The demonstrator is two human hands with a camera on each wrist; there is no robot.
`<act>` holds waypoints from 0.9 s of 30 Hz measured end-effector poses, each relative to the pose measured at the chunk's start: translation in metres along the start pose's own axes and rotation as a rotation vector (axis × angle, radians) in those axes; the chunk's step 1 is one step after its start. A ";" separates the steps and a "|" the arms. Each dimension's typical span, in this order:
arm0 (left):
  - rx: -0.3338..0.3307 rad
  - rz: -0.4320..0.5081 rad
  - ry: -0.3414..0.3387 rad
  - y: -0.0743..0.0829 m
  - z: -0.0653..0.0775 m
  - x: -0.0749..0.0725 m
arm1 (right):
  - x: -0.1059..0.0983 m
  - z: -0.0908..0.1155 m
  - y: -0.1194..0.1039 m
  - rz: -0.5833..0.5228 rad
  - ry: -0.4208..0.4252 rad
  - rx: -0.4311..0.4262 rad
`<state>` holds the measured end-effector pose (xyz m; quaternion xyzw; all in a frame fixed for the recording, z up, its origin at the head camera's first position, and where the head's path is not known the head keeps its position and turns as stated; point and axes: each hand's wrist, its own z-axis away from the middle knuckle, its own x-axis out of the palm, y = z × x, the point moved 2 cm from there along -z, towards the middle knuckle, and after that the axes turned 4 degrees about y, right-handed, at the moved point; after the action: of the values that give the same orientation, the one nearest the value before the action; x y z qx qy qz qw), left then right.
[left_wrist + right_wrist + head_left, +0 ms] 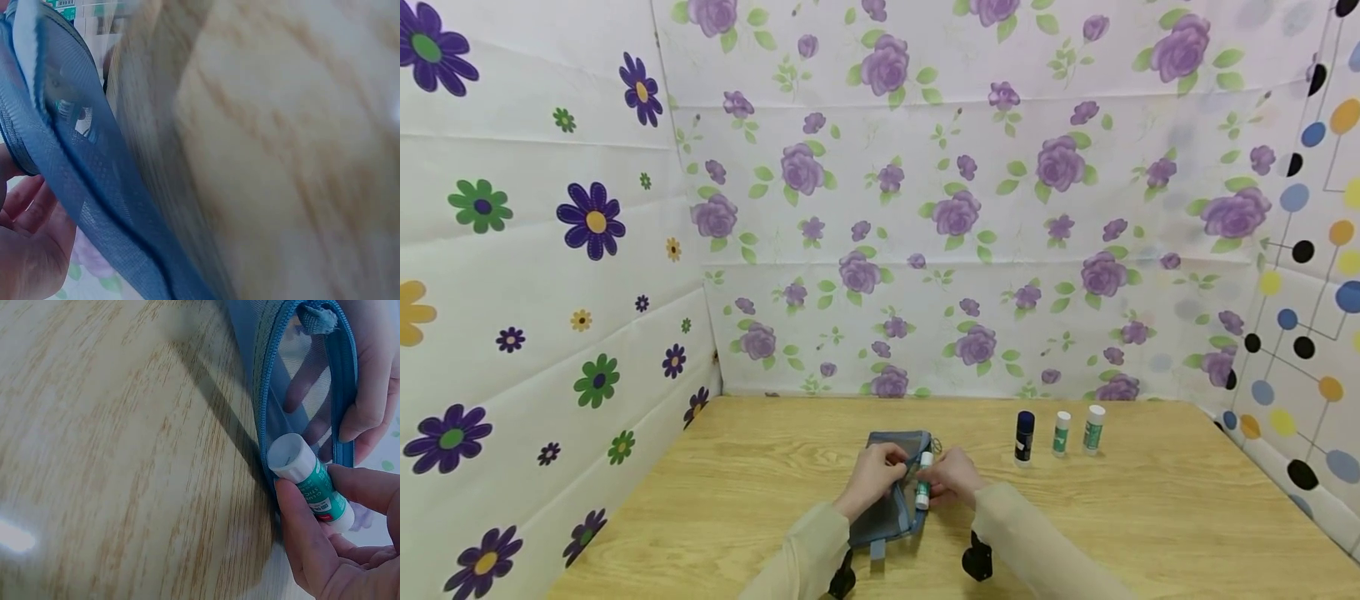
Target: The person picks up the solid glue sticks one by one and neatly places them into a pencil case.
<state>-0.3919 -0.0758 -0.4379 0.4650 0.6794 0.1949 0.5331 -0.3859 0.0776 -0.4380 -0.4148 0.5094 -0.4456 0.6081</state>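
Note:
A blue mesh zipper pouch lies on the table with its zipped side open toward the right. My left hand holds the pouch's edge; in the right wrist view, left-hand fingers grip the zipper's rim, spreading the mouth. Between the thumb and fingers of my right hand is a glue stick, white-capped with a green label. One end of it sits at the pouch's opening. Through the mesh in the left wrist view a small barcode label shows, but whether it is inside the pouch I cannot tell.
Right of the pouch, toward the back, stand a dark blue glue stick, a small green-and-white glue stick and a larger green-and-white one. The wooden table meets flower-patterned sheets at the back and sides.

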 end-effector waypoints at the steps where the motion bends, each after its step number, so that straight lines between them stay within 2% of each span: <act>1: 0.001 -0.001 -0.001 0.000 0.000 0.000 | 0.000 0.000 0.000 -0.002 0.001 -0.006; 3: 0.004 -0.004 0.001 0.001 -0.001 -0.001 | 0.001 0.006 -0.005 0.008 0.009 -0.002; 12: -0.003 -0.006 -0.003 0.004 0.000 -0.003 | 0.002 0.004 -0.007 0.055 0.040 0.009; 22: -0.006 0.007 -0.013 0.005 0.001 -0.004 | 0.005 -0.008 0.002 0.138 0.039 -0.007; 27: -0.003 0.006 -0.010 0.005 0.001 -0.004 | 0.007 -0.010 0.003 0.145 0.030 -0.013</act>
<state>-0.3890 -0.0775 -0.4324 0.4672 0.6749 0.1955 0.5367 -0.3950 0.0711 -0.4440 -0.3740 0.5500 -0.4035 0.6283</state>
